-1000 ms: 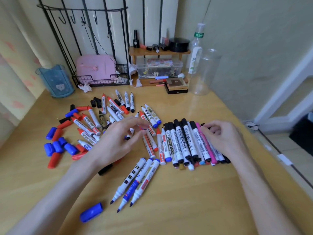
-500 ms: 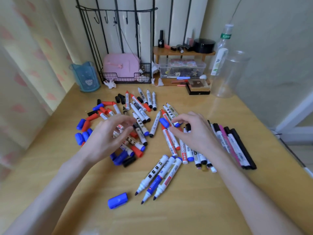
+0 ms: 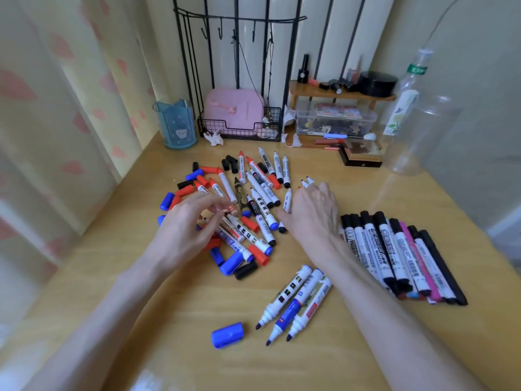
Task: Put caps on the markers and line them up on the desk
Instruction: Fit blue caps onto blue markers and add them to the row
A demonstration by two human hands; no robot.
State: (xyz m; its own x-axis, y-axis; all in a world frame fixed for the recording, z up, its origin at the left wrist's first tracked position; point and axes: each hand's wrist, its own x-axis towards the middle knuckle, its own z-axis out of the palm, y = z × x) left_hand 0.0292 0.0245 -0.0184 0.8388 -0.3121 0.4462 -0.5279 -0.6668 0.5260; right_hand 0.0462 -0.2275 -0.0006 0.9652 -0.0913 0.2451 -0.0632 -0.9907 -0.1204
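A loose pile of uncapped markers (image 3: pixel 259 193) mixed with red, blue and black caps lies at the desk's middle. My left hand (image 3: pixel 183 232) hovers over the pile's left side, its fingertips blurred and bent down among the markers. My right hand (image 3: pixel 310 213) lies spread on the pile's right side, with marker tips poking out beyond its fingers. A row of capped black and pink markers (image 3: pixel 394 249) lies side by side to the right of my right forearm. Three uncapped markers (image 3: pixel 296 300) lie near me, with a single blue cap (image 3: pixel 227 334) to their left.
At the back stand a blue cup (image 3: pixel 176 122), a wire rack (image 3: pixel 239 131) holding a pink box, a wooden shelf (image 3: pixel 338 93) over a clear box, a plastic bottle (image 3: pixel 406 94) and a clear jar (image 3: pixel 417 136). A black box (image 3: pixel 362 158) sits by them.
My right hand left the lined-up row and moved left onto the loose pile. My left hand stayed over the pile's left side. The view swung to the left.
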